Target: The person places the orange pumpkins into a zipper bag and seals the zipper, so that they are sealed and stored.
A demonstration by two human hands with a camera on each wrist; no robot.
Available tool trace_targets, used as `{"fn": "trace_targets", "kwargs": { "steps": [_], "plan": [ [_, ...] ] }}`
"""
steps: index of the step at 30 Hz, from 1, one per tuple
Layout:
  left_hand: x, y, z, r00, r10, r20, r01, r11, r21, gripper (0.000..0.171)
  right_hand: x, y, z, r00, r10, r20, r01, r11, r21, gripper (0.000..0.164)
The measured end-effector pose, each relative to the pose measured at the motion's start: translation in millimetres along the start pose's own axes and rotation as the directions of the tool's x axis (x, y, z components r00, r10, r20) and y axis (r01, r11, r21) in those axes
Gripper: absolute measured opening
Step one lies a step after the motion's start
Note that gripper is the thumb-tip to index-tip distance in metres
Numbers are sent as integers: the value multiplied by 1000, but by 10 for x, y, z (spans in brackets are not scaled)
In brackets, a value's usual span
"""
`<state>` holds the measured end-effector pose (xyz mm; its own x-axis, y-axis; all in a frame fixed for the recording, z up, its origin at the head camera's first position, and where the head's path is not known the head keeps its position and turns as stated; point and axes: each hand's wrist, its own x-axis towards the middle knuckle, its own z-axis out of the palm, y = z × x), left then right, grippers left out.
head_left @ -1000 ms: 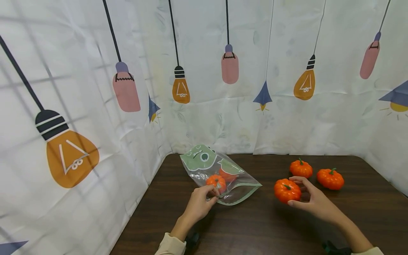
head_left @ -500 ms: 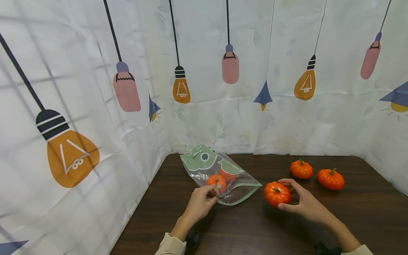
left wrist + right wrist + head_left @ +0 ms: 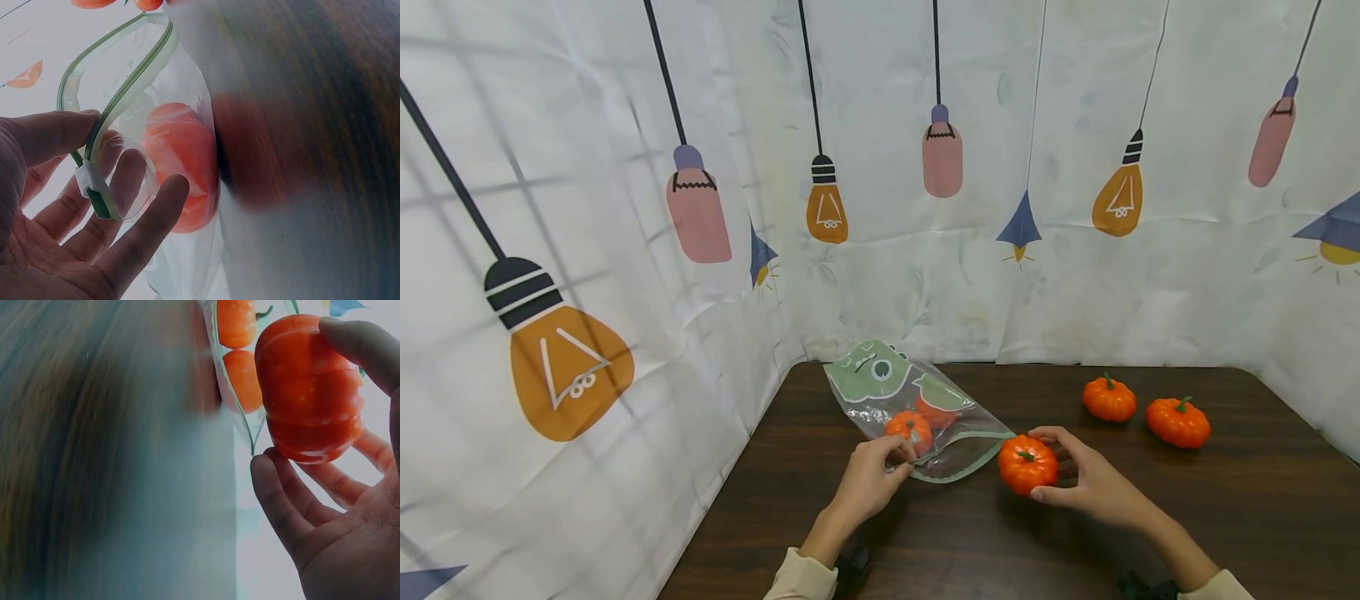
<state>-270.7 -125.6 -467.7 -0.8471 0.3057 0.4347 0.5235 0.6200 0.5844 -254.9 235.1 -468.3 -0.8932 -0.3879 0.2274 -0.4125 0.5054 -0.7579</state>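
Note:
A clear zip bag (image 3: 887, 408) with a green cartoon print lies on the table, two small orange pumpkins inside it; one bagged pumpkin (image 3: 181, 169) shows through the plastic in the left wrist view. My left hand (image 3: 868, 479) pinches the bag's edge near its white slider (image 3: 91, 177), and the green-rimmed mouth (image 3: 125, 87) gapes. In my right hand (image 3: 1086, 483) is another orange pumpkin (image 3: 1027, 465) with a green stem, gripped between thumb and fingers. It is close to the right corner of the bag's mouth. The right wrist view shows this held pumpkin (image 3: 309, 390) from the side.
Two more orange pumpkins, one farther back (image 3: 1108, 397) and one to its right (image 3: 1177, 422), sit on the dark wooden table (image 3: 970, 550). White curtains (image 3: 880, 283) printed with lamps stand behind the table and along its left.
My right hand has moved left with its pumpkin, from beside the two loose pumpkins to the bag's right corner. The left hand and the bag have stayed in place.

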Motion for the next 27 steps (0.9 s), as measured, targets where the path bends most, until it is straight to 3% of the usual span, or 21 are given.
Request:
{"fn": "trace_targets", "kwargs": {
  "steps": [11, 27],
  "plan": [
    [3, 4, -3, 1000, -5, -1, 5, 1000, 4, 18, 151, -23, 215, 997, -83, 8, 83, 997, -7, 68],
    [3, 19, -7, 1000, -8, 6, 8, 1000, -22, 18, 323, -71, 517, 997, -59, 46, 60, 998, -20, 72]
  ]
}}
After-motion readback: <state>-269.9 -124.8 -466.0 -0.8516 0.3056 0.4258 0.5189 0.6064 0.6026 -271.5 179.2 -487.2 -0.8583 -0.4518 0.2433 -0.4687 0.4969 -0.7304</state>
